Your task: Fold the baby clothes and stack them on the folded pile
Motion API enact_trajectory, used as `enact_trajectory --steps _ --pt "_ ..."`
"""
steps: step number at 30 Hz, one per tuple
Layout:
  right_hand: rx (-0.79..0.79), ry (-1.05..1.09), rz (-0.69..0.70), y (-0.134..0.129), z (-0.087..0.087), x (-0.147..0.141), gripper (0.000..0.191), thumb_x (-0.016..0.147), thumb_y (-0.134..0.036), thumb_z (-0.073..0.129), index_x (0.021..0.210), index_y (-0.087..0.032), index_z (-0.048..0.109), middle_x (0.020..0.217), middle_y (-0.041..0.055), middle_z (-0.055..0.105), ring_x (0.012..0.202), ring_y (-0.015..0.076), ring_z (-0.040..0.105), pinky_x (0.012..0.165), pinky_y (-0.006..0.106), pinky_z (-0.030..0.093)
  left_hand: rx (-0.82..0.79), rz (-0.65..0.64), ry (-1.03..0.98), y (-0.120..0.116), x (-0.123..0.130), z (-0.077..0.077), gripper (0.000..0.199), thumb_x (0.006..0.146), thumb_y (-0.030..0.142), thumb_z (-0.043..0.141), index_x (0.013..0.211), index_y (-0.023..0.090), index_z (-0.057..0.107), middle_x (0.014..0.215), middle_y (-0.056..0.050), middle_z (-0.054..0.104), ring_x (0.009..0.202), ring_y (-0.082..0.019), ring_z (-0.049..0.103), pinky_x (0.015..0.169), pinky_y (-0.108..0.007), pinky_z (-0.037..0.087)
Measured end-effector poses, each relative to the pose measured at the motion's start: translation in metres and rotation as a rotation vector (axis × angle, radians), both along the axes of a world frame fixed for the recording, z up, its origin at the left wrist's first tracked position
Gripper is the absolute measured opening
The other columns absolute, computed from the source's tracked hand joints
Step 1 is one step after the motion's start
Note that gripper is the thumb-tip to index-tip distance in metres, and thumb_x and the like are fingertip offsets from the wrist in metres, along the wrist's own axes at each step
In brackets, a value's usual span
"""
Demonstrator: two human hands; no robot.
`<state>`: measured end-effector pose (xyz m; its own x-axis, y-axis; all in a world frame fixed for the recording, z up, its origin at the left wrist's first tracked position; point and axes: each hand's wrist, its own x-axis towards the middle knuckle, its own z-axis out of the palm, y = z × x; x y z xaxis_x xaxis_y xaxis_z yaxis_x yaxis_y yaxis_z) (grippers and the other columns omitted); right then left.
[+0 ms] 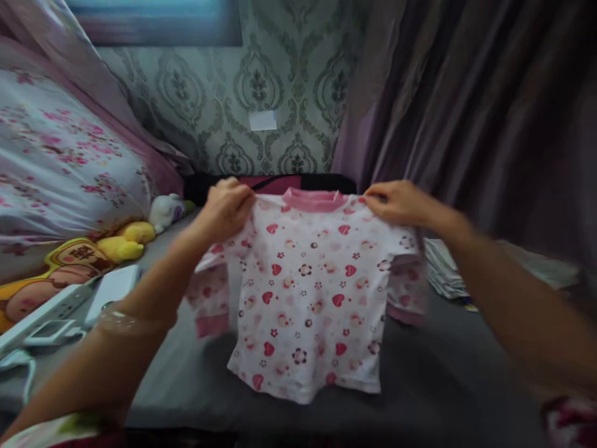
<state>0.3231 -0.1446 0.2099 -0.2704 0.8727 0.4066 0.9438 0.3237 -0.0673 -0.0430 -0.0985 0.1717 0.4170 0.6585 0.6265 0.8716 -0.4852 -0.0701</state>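
A small long-sleeved shirt (312,274), white with red hearts, flowers and pink trim, hangs spread out between my two hands. My left hand (228,208) pinches it at the left shoulder, and my right hand (401,202) pinches the opposite shoulder. The pink collar (314,200) is at the top, between the hands. Both sleeves droop at the sides, ending in pink cuffs. The shirt's lower hem hangs in front of a grey surface (186,386).
A white power strip (51,314) with plugs and cables lies at left, near a white box (112,292) and plush toys (124,242). A stack of papers or cloths (445,270) sits at right. Curtains (457,124) hang on the right, and a patterned wall is behind.
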Motion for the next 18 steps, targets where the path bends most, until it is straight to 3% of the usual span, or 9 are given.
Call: enact_trajectory --steps 4,7,10,18 --pt "-0.225 -0.099 -0.152 0.040 -0.096 -0.009 0.027 0.097 -0.026 0.039 0.103 -0.018 0.064 0.110 0.0115 0.071 0.099 0.0247 0.066 0.082 0.034 0.048 -0.300 0.065 0.062 0.051 0.014 -0.106 0.033 0.093 0.029 0.037 0.091 0.017 0.068 0.094 -0.012 0.063 0.088 -0.024 0.057 0.078 -0.035 0.042" --pt "-0.313 -0.134 -0.234 0.053 -0.152 -0.017 0.032 0.101 -0.032 0.031 0.113 -0.019 0.057 0.120 0.0151 0.065 0.108 0.0276 0.064 0.086 0.037 0.046 -0.402 0.121 0.051 0.065 0.022 -0.157 0.033 0.094 0.026 0.036 0.098 0.016 0.067 0.101 -0.015 0.064 0.092 -0.026 0.057 0.078 -0.036 0.041" --pt "-0.341 -0.151 -0.252 0.064 -0.177 -0.021 0.036 0.102 -0.034 0.024 0.118 -0.020 0.053 0.125 0.0166 0.061 0.107 0.0298 0.064 0.087 0.041 0.045 -0.407 0.139 0.051 0.073 0.023 -0.175 0.035 0.095 0.026 0.034 0.102 0.015 0.067 0.104 -0.016 0.064 0.096 -0.027 0.057 0.079 -0.037 0.040" --pt "-0.388 -0.144 -0.198 0.102 -0.184 -0.018 0.036 0.103 -0.036 0.022 0.117 -0.021 0.051 0.126 0.0157 0.060 0.109 0.0298 0.062 0.089 0.041 0.043 -0.385 0.089 0.130 0.108 0.010 -0.184 0.038 0.097 0.030 0.031 0.104 0.016 0.066 0.105 -0.015 0.064 0.098 -0.027 0.056 0.082 -0.038 0.037"
